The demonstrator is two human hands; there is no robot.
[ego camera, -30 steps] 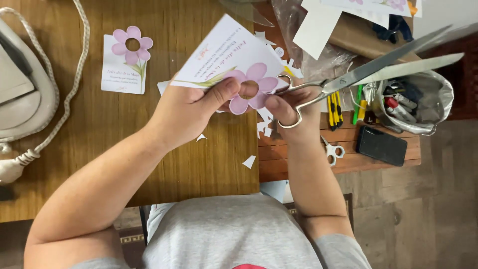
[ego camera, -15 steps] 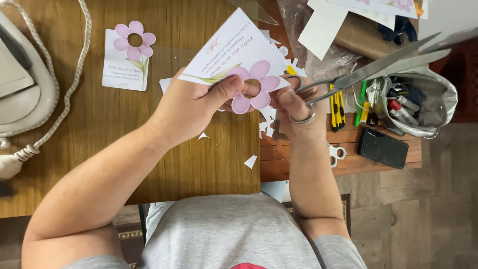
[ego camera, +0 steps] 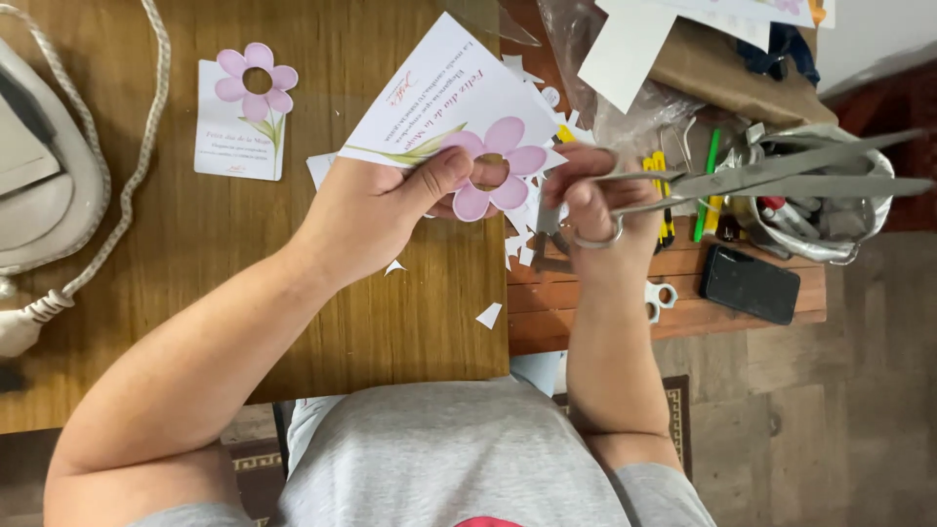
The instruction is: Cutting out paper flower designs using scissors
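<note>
left hand (ego camera: pixel 376 210): 1 flower card (ego camera: pixel 459 117) | right hand (ego camera: pixel 600 200): 1 scissors (ego camera: pixel 771 176) | table: 1 card (ego camera: pixel 239 122)

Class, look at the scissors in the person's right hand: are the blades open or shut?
Slightly open: the scissors in the right hand show two blades parted toward their tips.

bag (ego camera: pixel 39 185) cut by left edge — card print blurred

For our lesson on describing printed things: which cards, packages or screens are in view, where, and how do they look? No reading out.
Held card: in left hand, white, pink flower, green leaf.
Second card: flat on table, same design.
Phone: right, on slatted bench, dark blank screen.
</note>
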